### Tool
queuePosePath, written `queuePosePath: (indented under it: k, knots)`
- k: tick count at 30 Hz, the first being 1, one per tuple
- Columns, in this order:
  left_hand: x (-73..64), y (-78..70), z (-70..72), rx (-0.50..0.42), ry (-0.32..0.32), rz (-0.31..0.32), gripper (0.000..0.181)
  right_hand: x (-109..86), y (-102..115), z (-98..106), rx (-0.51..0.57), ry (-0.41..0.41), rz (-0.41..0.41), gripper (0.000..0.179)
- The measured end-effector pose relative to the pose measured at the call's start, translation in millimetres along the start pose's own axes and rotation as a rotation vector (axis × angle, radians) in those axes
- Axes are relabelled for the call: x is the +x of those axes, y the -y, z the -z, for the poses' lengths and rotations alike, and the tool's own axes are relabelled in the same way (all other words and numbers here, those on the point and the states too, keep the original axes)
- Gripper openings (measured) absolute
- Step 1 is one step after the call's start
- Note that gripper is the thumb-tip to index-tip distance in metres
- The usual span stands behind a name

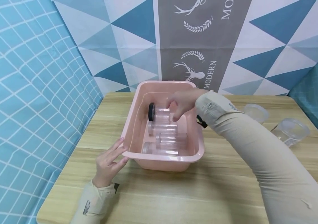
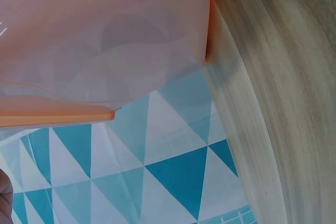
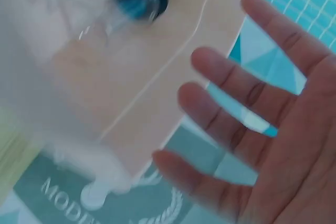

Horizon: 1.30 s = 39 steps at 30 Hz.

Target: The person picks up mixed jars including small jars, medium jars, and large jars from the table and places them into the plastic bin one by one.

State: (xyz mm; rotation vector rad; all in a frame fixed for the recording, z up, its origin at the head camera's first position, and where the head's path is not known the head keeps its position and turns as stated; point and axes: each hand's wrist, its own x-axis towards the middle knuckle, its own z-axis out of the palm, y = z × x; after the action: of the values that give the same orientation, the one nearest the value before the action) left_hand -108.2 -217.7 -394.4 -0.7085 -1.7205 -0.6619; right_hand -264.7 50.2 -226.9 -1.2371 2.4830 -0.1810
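Observation:
A pink plastic basin (image 1: 168, 158) stands on the table, with several clear plastic jars lying on their sides in it. The jar at the far end has a black lid (image 1: 151, 112); another clear jar (image 1: 171, 140) lies nearer the front. Over the far right part of the basin is my right hand (image 1: 185, 101), its fingers spread and nothing held, as the right wrist view shows. My left hand (image 1: 109, 163) touches the basin's front left rim with fairly straight fingers. Only a sliver of it appears in the left wrist view.
To the right on the wooden table (image 1: 159, 199), two clear round containers (image 1: 290, 132) stand partly behind my right sleeve (image 1: 259, 149). A patterned cloth (image 1: 136, 46) hangs behind the table, and blue checked cloth (image 1: 30, 93) borders its left side.

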Motion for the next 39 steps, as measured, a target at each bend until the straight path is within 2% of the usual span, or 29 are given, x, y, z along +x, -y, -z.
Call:
queuePosePath:
  k: [3, 6, 11, 15, 20, 27, 29, 31, 35, 39]
  knots:
    - [1.1, -0.1, -0.1, -0.004, -0.006, -0.003, 0.049, -12.6, -9, 5, -0.041, -0.006, -0.046, 0.056]
    - [1.7, 0.1, -1.2, -0.01, -0.017, -0.008, 0.048, -25.0, -20, 5, -0.038, -0.039, -0.076, 0.055]
    - [0.1, -0.1, -4.2, -0.018, -0.037, -0.005, 0.048, -48.5, -41, -4, -0.003, -0.083, -0.057, 0.056]
    - [1.0, -1.1, -6.7, -0.011, -0.042, -0.008, 0.049, -73.3, -61, -12, 0.056, -0.071, -0.045, 0.066]
    - [5.3, -2.4, -7.8, -0.015, -0.027, -0.027, 0.049, -109.1, -88, -19, 0.162, -0.048, -0.123, 0.075]
    - [10.9, -3.5, -2.4, 0.011, -0.058, -0.025, 0.05, -141.7, -123, -21, 0.158, -0.16, -0.243, 0.082]
    - [11.3, -4.3, -2.3, 0.005, -0.062, -0.02, 0.05, -152.1, -132, -25, 0.19, -0.236, -0.286, 0.086]
    - [10.9, -5.0, -3.2, -0.001, -0.064, -0.015, 0.05, -163.2, -142, -33, 0.263, -0.345, -0.338, 0.09]
    - [10.7, -7.1, -5.4, -0.01, -0.074, -0.021, 0.05, -177.2, -157, -66, 0.446, -0.654, -0.452, 0.093]
    - [11.7, -7.6, -7.2, -0.01, -0.071, -0.029, 0.049, -179.0, -166, -100, 0.559, -0.927, -0.524, 0.091]
